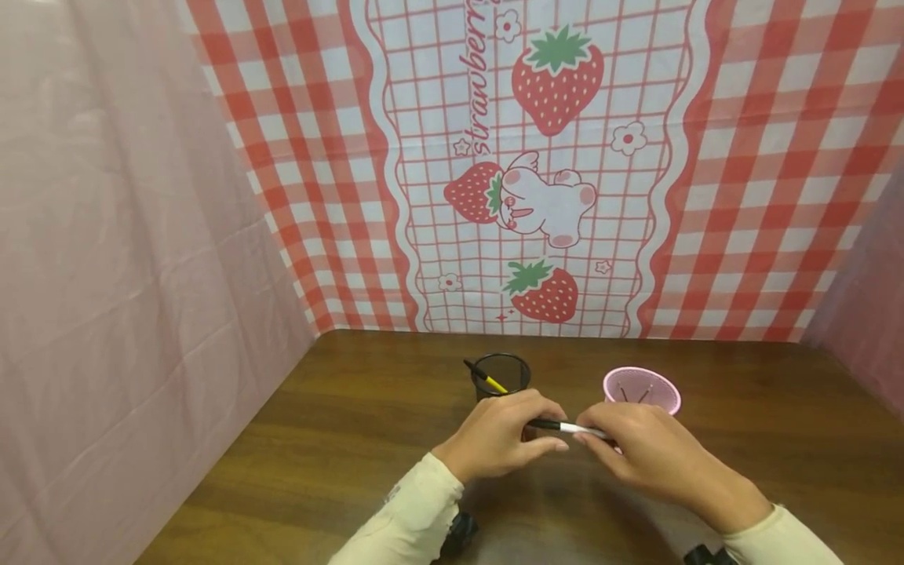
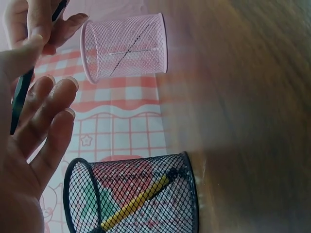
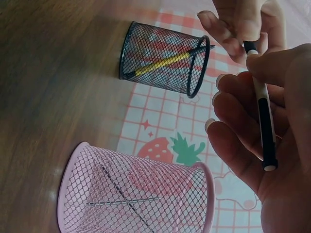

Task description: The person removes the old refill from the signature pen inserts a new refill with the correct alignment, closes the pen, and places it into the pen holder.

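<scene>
We see two cream sleeves [image 1: 406,518], the nearest parts, coming in on the person's side of the black mesh cup [image 1: 512,369], our landmark, with black pieces [image 1: 462,535] at the wrists. Directly in front of that cup, partly overlapping it in the head view, is the left hand [image 1: 497,439]; its thumb and fingers are narrowly parted about one end of a black-and-white pen [image 1: 567,428], though we cannot tell whether they press on it. The right hand [image 1: 650,455], in front of the cup and to its right, pinches the same pen between thumb and fingers. The pen thus bridges both hands, nearer to us than the cup and slightly to its right.

Behind the hands, we find the landmark cup upright on a brown wooden table [image 1: 282,439]; a yellow-and-black pen [image 1: 496,384] leans inside it, one tip above the rim. To the right of the landmark, well apart, a pink mesh cup [image 1: 660,384] stands upright, holding two thin crossed sticks [image 3: 122,201].

Farthest, beyond the landmark, we note a red-and-white checked cloth [image 1: 339,157] printed with strawberries; a pale pink curtain [image 1: 127,275] hangs to the landmark's left.
</scene>
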Tool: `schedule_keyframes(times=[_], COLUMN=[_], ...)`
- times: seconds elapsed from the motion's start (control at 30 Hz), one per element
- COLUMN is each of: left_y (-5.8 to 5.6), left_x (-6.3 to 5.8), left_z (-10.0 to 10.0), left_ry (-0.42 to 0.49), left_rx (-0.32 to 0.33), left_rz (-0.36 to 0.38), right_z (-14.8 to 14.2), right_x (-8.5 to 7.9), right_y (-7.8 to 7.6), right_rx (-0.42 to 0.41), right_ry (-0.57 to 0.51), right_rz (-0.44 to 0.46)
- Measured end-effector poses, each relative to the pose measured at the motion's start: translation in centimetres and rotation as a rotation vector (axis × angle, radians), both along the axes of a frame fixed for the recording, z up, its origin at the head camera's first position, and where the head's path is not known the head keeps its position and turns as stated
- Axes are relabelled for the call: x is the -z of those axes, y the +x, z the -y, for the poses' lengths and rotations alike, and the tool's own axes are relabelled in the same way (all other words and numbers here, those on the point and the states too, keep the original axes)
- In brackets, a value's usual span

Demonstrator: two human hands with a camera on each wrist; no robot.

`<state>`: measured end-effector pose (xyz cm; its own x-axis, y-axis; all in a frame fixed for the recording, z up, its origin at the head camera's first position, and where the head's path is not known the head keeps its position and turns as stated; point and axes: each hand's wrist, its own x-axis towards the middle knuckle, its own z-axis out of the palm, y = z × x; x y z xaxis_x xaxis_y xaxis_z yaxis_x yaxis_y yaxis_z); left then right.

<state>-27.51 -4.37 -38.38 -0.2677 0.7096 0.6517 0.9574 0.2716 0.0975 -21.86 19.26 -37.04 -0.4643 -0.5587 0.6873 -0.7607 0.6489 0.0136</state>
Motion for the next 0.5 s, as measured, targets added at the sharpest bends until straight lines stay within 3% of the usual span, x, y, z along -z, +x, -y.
schedule_keyframes(times=[0.23,0.5], left_y=[-0.12,-0.05], left_x=[-0.07,0.19], left_z=[-0.06,-0.16], left_ry=[0.027,0.093], left_rx=[-0.008,0.038], left_rz=[-0.021,0.043], right_z=[0.05,0.09], right_x=[-0.41,-0.33], right_y=[-0.08,0.11], right_rx=[0.007,0.004], right_ry=[0.009,0.001], right_rz=[-0.003,-0.001])
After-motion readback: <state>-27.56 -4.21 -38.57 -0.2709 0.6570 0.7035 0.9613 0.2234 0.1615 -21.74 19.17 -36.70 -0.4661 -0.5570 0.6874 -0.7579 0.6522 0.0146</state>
